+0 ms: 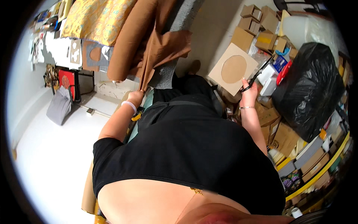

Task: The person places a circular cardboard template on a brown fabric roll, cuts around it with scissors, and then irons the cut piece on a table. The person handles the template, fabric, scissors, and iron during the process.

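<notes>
My left hand (136,98) grips the narrow bunched end of brown cloth (167,46), which hangs from a brown roll (126,41) lying beside grey felt-like material (164,76). My right hand (248,95) holds black-handled scissors (256,74), blades apart and pointing up to the right, together with a square beige card (218,72) that has an oval (233,67) in its middle, its thumb on the card's corner.
Yellow floral fabric (93,18) and cut-out templates (75,52) lie upper left. A chair with a red back (67,80) stands at left above white floor (56,156). Piled cardboard boxes (266,39), a black bag (305,93) and a yellow rail (320,168) crowd the right.
</notes>
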`<control>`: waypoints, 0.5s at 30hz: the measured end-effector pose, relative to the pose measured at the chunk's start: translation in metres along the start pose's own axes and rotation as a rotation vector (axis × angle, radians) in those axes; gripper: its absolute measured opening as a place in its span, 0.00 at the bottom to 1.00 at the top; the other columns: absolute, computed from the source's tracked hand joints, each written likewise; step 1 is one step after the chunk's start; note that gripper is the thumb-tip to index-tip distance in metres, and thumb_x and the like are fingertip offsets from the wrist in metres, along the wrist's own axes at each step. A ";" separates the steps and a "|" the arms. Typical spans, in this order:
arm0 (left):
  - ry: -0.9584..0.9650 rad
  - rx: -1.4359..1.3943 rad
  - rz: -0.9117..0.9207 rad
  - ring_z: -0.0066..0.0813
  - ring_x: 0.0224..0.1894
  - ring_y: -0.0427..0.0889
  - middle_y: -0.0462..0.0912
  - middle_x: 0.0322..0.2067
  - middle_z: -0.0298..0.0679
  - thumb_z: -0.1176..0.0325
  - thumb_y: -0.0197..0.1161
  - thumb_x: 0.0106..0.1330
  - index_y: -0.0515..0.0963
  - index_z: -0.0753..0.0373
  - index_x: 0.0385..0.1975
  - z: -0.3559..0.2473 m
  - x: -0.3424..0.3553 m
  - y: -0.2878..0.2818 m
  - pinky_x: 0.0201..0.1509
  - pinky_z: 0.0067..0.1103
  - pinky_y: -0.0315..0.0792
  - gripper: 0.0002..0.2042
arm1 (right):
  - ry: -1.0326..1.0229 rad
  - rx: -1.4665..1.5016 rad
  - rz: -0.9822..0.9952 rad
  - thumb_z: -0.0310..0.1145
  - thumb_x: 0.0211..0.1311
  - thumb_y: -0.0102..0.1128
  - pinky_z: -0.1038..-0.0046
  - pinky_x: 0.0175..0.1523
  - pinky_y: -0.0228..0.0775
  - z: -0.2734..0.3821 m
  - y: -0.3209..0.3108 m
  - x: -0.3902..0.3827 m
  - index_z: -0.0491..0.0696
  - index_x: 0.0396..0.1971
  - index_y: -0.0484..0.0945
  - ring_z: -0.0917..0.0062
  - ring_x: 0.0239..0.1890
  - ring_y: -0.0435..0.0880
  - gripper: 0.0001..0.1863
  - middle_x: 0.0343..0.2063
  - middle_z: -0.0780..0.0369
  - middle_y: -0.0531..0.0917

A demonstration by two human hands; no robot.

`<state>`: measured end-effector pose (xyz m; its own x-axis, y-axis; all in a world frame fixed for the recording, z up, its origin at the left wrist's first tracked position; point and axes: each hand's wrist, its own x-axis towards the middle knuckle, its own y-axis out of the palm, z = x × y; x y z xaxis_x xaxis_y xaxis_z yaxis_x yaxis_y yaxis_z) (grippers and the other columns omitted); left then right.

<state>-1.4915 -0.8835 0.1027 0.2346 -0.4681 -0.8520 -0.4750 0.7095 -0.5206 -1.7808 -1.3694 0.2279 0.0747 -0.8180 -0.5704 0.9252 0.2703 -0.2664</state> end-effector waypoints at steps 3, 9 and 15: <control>-0.349 -0.037 0.012 0.42 0.43 0.91 0.90 0.41 0.43 0.71 0.59 0.71 0.75 0.61 0.53 -0.007 -0.004 0.009 0.41 0.35 0.84 0.13 | -0.016 -0.055 0.075 0.31 0.64 0.73 0.79 0.28 0.61 0.027 0.023 0.037 0.49 0.34 0.72 0.85 0.22 0.69 0.14 0.24 0.71 0.74; -0.662 -0.184 -0.158 0.40 0.46 0.90 0.90 0.44 0.41 0.67 0.57 0.73 0.78 0.57 0.48 0.028 -0.003 0.004 0.42 0.37 0.83 0.09 | -0.134 -0.046 0.253 0.32 0.64 0.73 0.78 0.28 0.63 0.064 0.094 0.063 0.49 0.33 0.70 0.84 0.22 0.69 0.15 0.23 0.70 0.72; -0.443 -0.367 -0.403 0.46 0.50 0.87 0.86 0.47 0.46 0.65 0.59 0.69 0.80 0.58 0.45 0.002 0.037 -0.072 0.52 0.40 0.80 0.09 | -0.130 -0.063 0.343 0.33 0.64 0.73 0.81 0.25 0.58 0.079 0.128 0.055 0.52 0.32 0.70 0.86 0.20 0.68 0.15 0.21 0.73 0.71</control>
<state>-1.4475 -0.9508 0.1082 0.7388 -0.3430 -0.5802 -0.5161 0.2658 -0.8143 -1.6289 -1.4195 0.2238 0.4263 -0.7311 -0.5326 0.8139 0.5670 -0.1269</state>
